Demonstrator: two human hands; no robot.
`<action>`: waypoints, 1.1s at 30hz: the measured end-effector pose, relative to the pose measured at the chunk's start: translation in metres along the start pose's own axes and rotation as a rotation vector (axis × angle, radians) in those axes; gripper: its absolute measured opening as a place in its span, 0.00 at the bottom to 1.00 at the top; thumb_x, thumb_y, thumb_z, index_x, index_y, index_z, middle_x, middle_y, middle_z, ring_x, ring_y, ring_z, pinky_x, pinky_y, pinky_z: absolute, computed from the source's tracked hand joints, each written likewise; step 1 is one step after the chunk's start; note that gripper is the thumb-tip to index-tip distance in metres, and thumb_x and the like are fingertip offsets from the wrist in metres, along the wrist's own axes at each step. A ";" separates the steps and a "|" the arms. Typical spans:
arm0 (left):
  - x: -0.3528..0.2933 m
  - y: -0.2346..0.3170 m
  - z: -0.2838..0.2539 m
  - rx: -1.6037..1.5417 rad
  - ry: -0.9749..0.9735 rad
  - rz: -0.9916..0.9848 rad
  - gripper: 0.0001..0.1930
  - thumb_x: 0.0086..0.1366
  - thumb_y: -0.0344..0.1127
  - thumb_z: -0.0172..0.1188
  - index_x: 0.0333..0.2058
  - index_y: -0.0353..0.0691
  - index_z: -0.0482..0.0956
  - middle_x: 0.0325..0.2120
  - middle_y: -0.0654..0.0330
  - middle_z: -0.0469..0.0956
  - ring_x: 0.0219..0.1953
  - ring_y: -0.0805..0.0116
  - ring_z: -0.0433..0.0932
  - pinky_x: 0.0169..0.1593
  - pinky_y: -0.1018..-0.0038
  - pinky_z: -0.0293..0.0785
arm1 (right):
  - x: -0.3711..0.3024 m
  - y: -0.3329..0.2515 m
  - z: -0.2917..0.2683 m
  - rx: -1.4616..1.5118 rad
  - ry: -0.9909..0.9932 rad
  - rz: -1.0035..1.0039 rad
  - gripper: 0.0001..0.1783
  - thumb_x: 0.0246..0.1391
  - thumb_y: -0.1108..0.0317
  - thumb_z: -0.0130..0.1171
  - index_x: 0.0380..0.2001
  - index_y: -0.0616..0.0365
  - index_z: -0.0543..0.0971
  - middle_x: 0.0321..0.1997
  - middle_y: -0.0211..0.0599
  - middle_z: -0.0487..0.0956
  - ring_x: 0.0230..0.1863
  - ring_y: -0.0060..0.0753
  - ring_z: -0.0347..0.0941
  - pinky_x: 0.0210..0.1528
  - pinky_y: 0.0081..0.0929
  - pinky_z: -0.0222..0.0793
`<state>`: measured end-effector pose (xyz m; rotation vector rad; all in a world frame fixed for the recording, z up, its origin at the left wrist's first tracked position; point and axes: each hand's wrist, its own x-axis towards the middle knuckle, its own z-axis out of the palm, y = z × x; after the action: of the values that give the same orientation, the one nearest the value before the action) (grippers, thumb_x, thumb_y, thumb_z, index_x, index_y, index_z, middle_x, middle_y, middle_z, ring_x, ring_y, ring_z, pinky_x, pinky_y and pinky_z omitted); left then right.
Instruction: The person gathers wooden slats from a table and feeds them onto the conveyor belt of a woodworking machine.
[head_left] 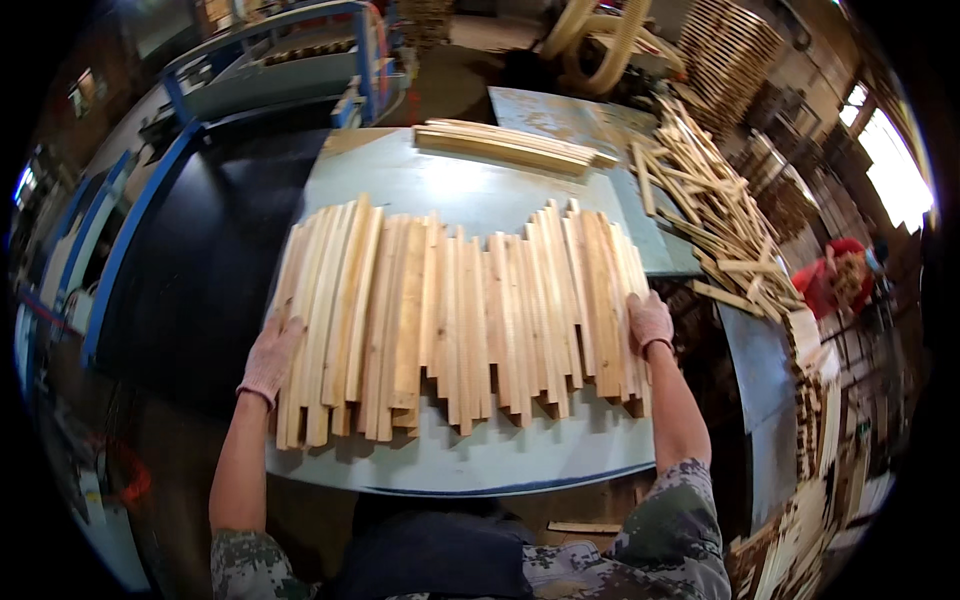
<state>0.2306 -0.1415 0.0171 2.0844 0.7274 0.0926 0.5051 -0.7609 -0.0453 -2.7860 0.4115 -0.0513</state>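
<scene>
Has the left hand [271,356] set against the left end of the row of wooden strips [460,320], thumb over the upper face of the outer strips. Has the right hand [653,320] set against the right end of the row, back of the hand upward, fingers at the outermost strip. Places both hands wide apart, with the whole row between them; cannot tell how tightly either closes, with part of the fingers hidden. Wears pinkish knit gloves [262,372] on both. Stretches the left forearm [240,470] fairly straight from the near side of the row, and leans the right forearm [682,405] inward toward the row. Shows camouflage sleeves [675,520] nearer than the row's front ends.

Has the row laid across the pale desk [380,170], strips side by side, with uneven ends front and back. Has a low stack of strips [505,147] lying crosswise behind the row. Shows a dark panel [215,260] just left of the row, with a blue frame [140,250] along its far side. To the right of and behind the row, has a heap of loose strips [705,183] beside a blue-grey board [545,105]. Farther behind the row, shows a ribbed hose [617,60] and a tall slatted stack [728,55]. Well right of the row, shows a person in red [822,280]. Below the row's near side, beyond the desk's edge, has a single loose strip [584,527].
</scene>
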 end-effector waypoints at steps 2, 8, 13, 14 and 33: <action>0.002 -0.004 -0.004 0.060 -0.009 0.024 0.44 0.72 0.63 0.57 0.73 0.33 0.66 0.66 0.37 0.75 0.69 0.48 0.74 0.72 0.64 0.66 | 0.004 0.002 -0.005 0.006 -0.042 -0.007 0.37 0.62 0.39 0.54 0.58 0.63 0.78 0.58 0.68 0.81 0.62 0.69 0.78 0.66 0.55 0.72; -0.008 0.017 -0.013 0.181 -0.047 -0.030 0.43 0.71 0.64 0.56 0.74 0.38 0.67 0.67 0.40 0.75 0.71 0.46 0.73 0.73 0.63 0.66 | -0.032 -0.043 0.008 0.159 0.339 -0.385 0.45 0.62 0.49 0.65 0.75 0.61 0.68 0.65 0.60 0.78 0.65 0.62 0.75 0.69 0.50 0.70; -0.015 0.020 -0.005 0.133 -0.014 0.060 0.41 0.71 0.58 0.60 0.74 0.38 0.67 0.68 0.42 0.75 0.70 0.47 0.74 0.73 0.63 0.65 | -0.172 -0.186 0.007 0.440 -0.123 -0.694 0.49 0.60 0.46 0.69 0.76 0.64 0.65 0.67 0.62 0.77 0.67 0.58 0.75 0.71 0.45 0.70; -0.013 0.014 -0.003 0.128 -0.014 0.067 0.40 0.71 0.58 0.61 0.73 0.38 0.68 0.68 0.42 0.75 0.70 0.47 0.73 0.73 0.63 0.65 | -0.195 -0.208 0.020 0.486 -0.177 -0.755 0.51 0.60 0.45 0.69 0.76 0.64 0.65 0.67 0.62 0.77 0.67 0.58 0.75 0.71 0.45 0.70; 0.006 -0.020 -0.039 0.464 -0.206 0.358 0.56 0.67 0.75 0.55 0.75 0.27 0.62 0.55 0.39 0.81 0.62 0.48 0.76 0.70 0.58 0.64 | -0.278 -0.332 0.061 0.457 -0.275 -0.320 0.37 0.60 0.63 0.55 0.71 0.67 0.72 0.67 0.67 0.77 0.68 0.58 0.76 0.70 0.39 0.71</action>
<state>0.2128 -0.1010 0.0234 2.6039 0.2570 -0.1022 0.3356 -0.3612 0.0070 -2.3333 -0.1074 0.1448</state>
